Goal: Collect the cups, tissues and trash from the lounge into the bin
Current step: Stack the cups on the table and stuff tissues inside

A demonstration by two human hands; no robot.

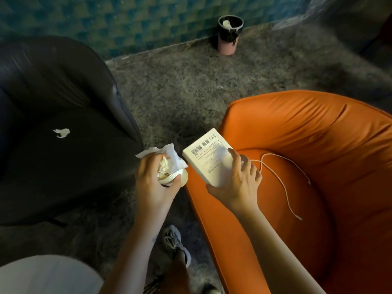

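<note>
View from above, looking down at 2 bare forearms between 2 armchairs on a speckled grey stone-like floor [191, 92].

The left hand [152, 183] has its fingers and thumb curled round a small pale paper cup [183, 177], tilted on its side with its mouth turned toward the camera. The cup is stuffed with crumpled white tissues [169, 155], soft and creased, which spill up past the rim. This grip is closed firmly around the cup.

The right hand [235, 183] holds a flat, rectangular white cardboard box [207, 153] with sharp corners, a barcode and small printed text on its upper face. The thumb sits under the near edge and the fingers lie spread over the far end, so the grip clamps the box. The box hangs above the front left corner of an orange armchair [307, 134], smooth and rounded, with faint wrinkles. A thin white cable [297, 215] lies in loose curves on its seat.

To the left is a black armchair [63, 81], glossy like leather. 1 small torn scrap of white tissue [62, 133] lies on its seat.

Far ahead, against a blue-green checked wall, stands the bin [229, 37]: a pink cylinder lined with a black bag, something white inside.

A grey laced shoe [176, 242] shows below.
</note>
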